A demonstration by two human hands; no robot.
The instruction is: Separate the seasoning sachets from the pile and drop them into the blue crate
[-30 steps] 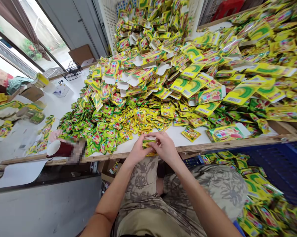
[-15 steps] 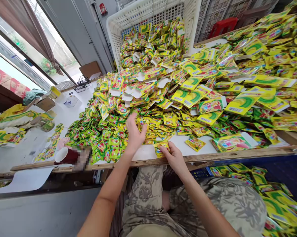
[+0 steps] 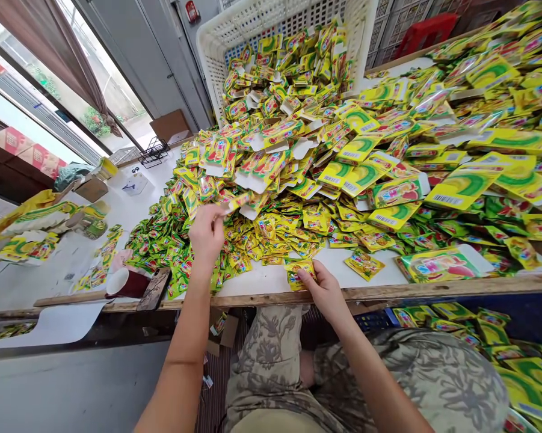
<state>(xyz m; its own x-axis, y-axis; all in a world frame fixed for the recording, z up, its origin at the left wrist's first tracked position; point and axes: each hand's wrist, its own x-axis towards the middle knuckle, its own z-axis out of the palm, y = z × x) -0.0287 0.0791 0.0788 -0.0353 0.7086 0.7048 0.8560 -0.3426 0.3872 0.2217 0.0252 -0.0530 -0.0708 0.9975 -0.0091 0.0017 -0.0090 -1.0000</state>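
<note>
My right hand (image 3: 327,290) is at the table's front edge, thumb and fingers pinching a small yellow sachet (image 3: 296,275). My left hand (image 3: 207,233) is over the left part of the heap, its fingers closed on the end of a small yellow-and-pink carton (image 3: 240,202). Beneath and beside it lie green sachets (image 3: 180,264) and yellow sachets (image 3: 266,231). Behind these is a pile of open-flapped yellow cartons (image 3: 271,168). One loose yellow sachet (image 3: 364,264) lies to the right of my right hand.
A white plastic basket (image 3: 207,78) full of cartons stands at the back. At the left are a dark red cup (image 3: 133,282), a phone (image 3: 154,290) and a black wire rack (image 3: 154,151). A blue crate (image 3: 381,319) with yellow packs sits below the table at right.
My left hand has moved left from the yellow sachets and now grips a small carton. The right hand keeps its sachet in nearly the same place. The view has shifted slightly.
</note>
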